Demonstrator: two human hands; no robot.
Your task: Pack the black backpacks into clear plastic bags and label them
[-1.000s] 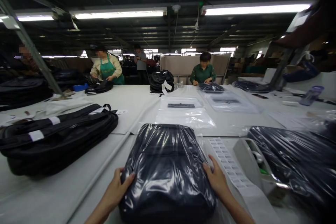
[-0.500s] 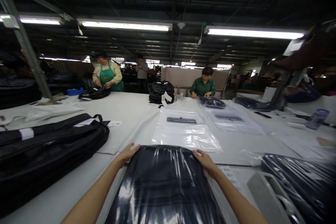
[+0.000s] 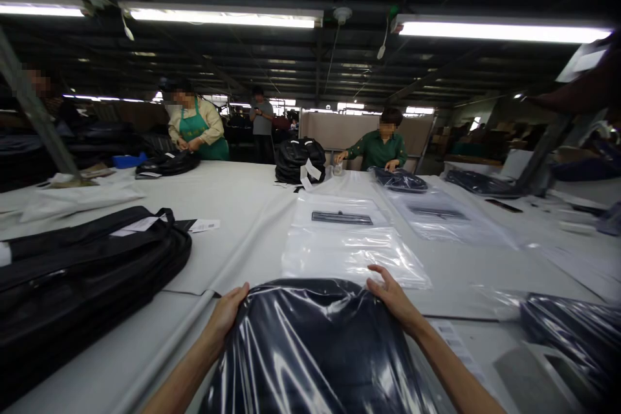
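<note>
A dark backpack-like bag in clear plastic point(image 3: 320, 349) lies in front of me, its near end cut off by the bottom of the view. My left hand point(image 3: 227, 315) grips its far left corner, with some fingers hidden behind the edge. At the far right corner my right hand point(image 3: 394, 303) holds the plastic between thumb and fingers, one finger raised. Just beyond the bag lies a stack of flat clear plastic bags point(image 3: 349, 255) with a dark printed strip. To the left rests a pile of black bags point(image 3: 97, 265) with white tags.
Another plastic-wrapped dark bag point(image 3: 572, 330) lies at the right, near a grey tape dispenser-like object point(image 3: 528, 375). Across the white table point(image 3: 233, 200), black bags point(image 3: 298, 162) are stacked. Two co-workers handle bags at the far side. A metal post point(image 3: 41, 110) stands at left.
The plastic over the bag's far end has become more creased, and both hands sit slightly nearer me on its corners. The view has shifted a little. A co-worker's hand has reached toward a small cup.
</note>
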